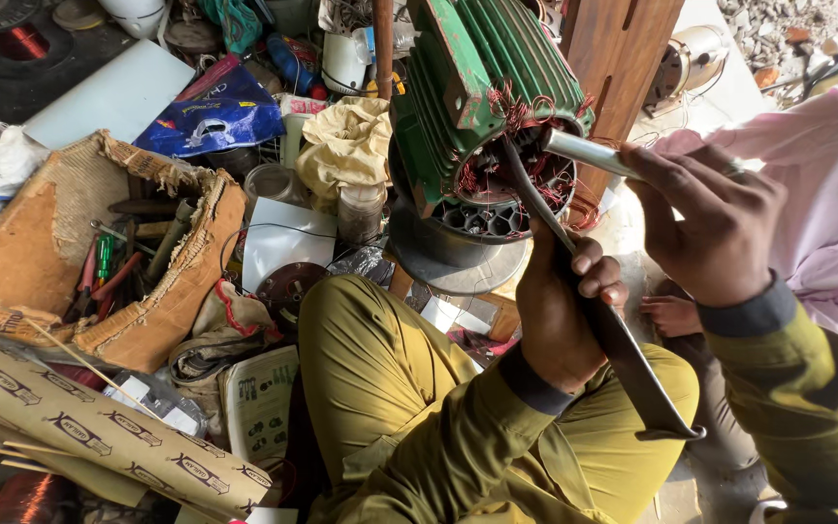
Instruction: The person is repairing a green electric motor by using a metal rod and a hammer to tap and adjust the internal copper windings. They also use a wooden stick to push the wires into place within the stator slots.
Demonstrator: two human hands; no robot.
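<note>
A green finned electric motor housing (477, 78) stands tilted ahead of me, its open end facing me with copper windings (526, 160) showing inside. My left hand (564, 311) grips a long dark flat metal bar (623, 359) whose tip reaches into the windings. My right hand (715, 228) holds a shiny metal rod (584, 152) whose end lies against the motor's open rim. Both sleeves are olive with dark cuffs, and my olive-trousered knee (370, 349) is raised below the motor.
A torn cardboard box (41, 252) with screwdrivers and pliers sits at left. Printed brown paper rolls (99, 427) lie at lower left. A round metal base (458, 262), jars, a yellow cloth (346, 141) and a blue bag (210, 116) crowd the floor. Another person in pink (826, 204) sits at right.
</note>
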